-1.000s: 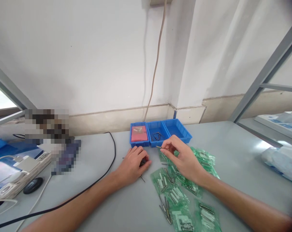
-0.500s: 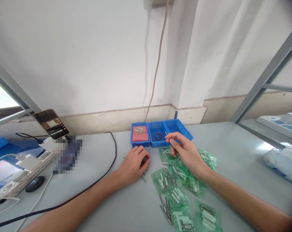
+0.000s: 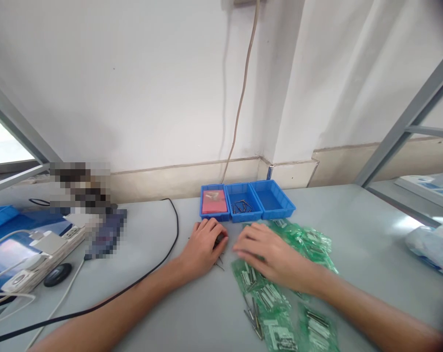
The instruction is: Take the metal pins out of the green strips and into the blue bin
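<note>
My left hand rests on the grey tabletop with its fingers curled over something I cannot make out. Ends of thin metal rods stick out beside its thumb. Smeared a little by motion, my right hand reaches leftward over the green plastic bags, its fingers stretched out and no object visible in them. Green bags holding metal pieces and white strips lie under and below it. Loose metal rods lie beside them. Similar dark rods are inside the middle blue tray.
Left of the middle tray, a blue tray holds a red packet; another blue tray stands on the right. A black cable crosses over my left forearm. A power strip and black mouse lie at left.
My right hand has left the middle tray and come down and left toward my left hand. The thin rod it held is no longer visible in it. My left hand stays put.
</note>
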A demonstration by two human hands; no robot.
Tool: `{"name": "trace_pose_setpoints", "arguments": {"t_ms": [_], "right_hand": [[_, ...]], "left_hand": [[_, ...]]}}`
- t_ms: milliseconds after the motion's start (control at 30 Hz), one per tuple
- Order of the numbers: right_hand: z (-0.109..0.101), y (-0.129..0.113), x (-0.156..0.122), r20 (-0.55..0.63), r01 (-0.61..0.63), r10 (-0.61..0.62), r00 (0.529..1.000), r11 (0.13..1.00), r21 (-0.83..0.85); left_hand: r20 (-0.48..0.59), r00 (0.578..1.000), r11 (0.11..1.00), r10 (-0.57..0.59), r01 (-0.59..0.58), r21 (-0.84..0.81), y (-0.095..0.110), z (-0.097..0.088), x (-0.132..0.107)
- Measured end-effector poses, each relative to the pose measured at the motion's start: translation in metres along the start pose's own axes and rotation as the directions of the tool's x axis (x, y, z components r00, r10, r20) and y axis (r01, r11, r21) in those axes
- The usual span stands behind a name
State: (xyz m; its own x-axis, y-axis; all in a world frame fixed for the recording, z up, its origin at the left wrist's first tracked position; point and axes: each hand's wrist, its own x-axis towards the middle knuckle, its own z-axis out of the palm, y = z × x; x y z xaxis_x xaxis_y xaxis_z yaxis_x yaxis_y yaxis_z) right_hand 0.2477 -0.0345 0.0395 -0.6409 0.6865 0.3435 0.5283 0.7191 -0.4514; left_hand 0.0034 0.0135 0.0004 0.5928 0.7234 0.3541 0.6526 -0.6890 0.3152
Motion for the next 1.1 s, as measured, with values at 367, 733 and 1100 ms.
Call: {"name": "trace_pose_setpoints", "arguments": {"t_ms": [367, 733, 1100], "right_hand": [[0.009, -0.014, -0.005, 0.22, 0.137, -0.121, 0.968, 0.989, -0.06], [0.02, -0.024, -0.007, 0.262, 0.168, -0.135, 0.956, 0.98, -0.108], [0.018, -0.025, -0.006, 0.253, 0.177, -0.156, 0.955, 0.982, -0.06]], "left_hand": [[0.006, 0.996, 0.994, -0.084, 0.084, -0.073, -0.004, 0.0, 0.003], [-0.017, 0.994, 0.994, -0.107, 0.107, 0.012, 0.001, 0.0, 0.003], [-0.045, 0.999, 0.998, -0.025, 0.028, 0.062, -0.003, 0.002, 0.0]]}}
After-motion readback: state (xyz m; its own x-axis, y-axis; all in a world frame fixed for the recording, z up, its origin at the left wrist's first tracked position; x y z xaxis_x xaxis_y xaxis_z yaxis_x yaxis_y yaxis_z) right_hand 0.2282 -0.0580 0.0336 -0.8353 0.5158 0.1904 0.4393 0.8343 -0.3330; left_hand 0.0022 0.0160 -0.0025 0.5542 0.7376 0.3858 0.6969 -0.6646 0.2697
